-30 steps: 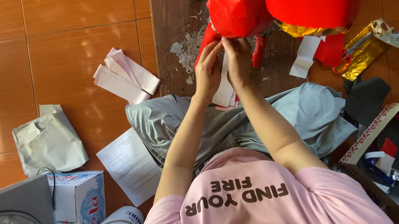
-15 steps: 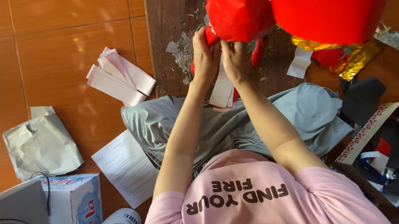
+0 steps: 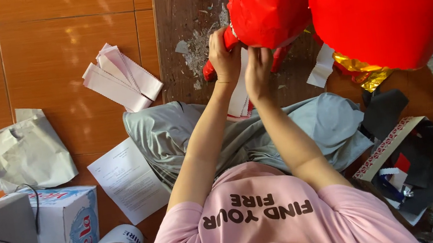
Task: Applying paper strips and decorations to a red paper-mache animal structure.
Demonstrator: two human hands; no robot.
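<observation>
A glossy red paper figure (image 3: 375, 3) fills twelve to two o'clock (gold foil (image 3: 359, 69) beneath it); the floor tiles (image 3: 47, 38) are orange, the shorts (image 3: 173, 133) grey, the shirt (image 3: 276, 226) pink.

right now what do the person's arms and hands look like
Both arms are bare from the short pink sleeves down. The left hand and right hand wear no gloves, and no rings, watch or bracelets show. The pink shirt carries dark printed lettering.
</observation>
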